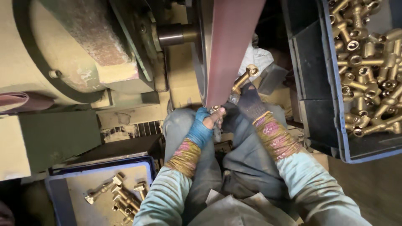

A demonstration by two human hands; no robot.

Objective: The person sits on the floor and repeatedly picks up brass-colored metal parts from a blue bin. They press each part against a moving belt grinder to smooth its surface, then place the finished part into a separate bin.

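I sit at a belt sander whose reddish-brown abrasive belt (pixel 228 46) runs down over a wheel in front of my knees. A brass fitting (pixel 243 78) is pressed against the belt's right edge. My left hand (pixel 204 127), in a blue fingerless glove, grips the fitting's lower end under the belt. My right hand (pixel 250 101), in a dark glove, holds the fitting's shaft from the right. Both wrists wear patterned cuffs over pale sleeves.
A blue bin (pixel 335 109) at the right is heaped with several brass fittings (pixel 368 62). At the lower left a blue tray (pixel 58 184) holds a few brass fittings (pixel 119 194). The sander's large motor housing (pixel 63 50) fills the upper left.
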